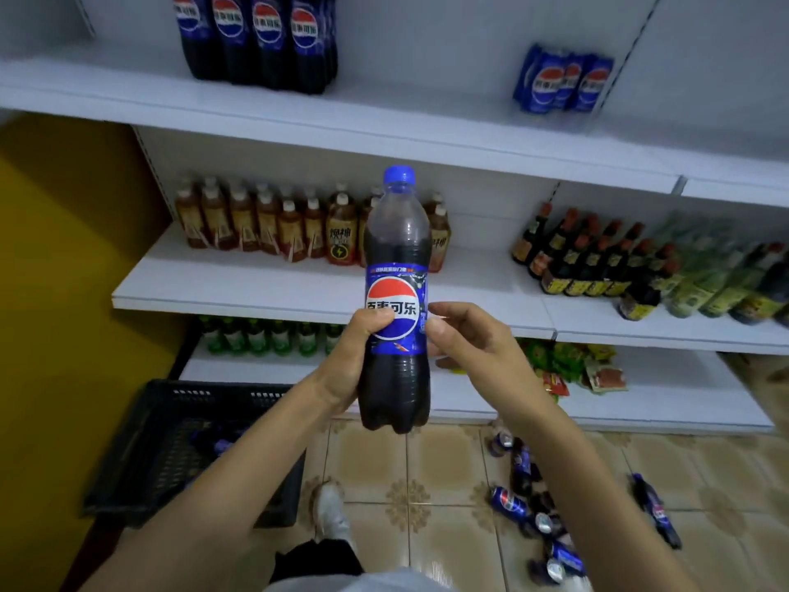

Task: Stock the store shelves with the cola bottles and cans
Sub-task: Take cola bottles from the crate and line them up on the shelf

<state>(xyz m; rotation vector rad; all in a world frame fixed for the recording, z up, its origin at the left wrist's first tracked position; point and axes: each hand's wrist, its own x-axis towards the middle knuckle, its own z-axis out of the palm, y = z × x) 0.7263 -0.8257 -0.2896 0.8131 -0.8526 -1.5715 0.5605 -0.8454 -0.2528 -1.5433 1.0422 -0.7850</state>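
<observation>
The left hand (363, 348) grips the cola bottle (397, 292) at its label, upright with the cap up. The right hand (465, 339) is just beside the label; whether it pinches, I cannot tell. Up-left of the bottle, the top shelf (384, 117) holds the stocked bottles (256, 36). Down-right, loose cans (529, 506) litter the tiled floor (448, 463); down-left sits a black crate (141, 442).

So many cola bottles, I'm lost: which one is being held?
The upright cola bottle gripped by the left hand; the others stand on the top shelf or lie on the floor.
</observation>
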